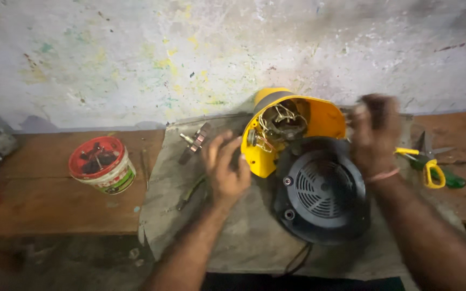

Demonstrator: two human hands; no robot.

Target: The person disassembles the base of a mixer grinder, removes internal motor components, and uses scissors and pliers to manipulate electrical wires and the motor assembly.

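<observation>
Centrally, both hands [225,167] [374,132] flank the yellow housing [319,118].

The motor housing [297,161] lies on a cloth [244,237] between both hands, tub [103,164] left, scissors [427,161] right.

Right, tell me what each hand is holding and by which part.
The left hand rests on the yellow housing at its lower left edge, steadying it. The right hand is raised and blurred beside the housing's right side; whether it holds anything cannot be told.
</observation>
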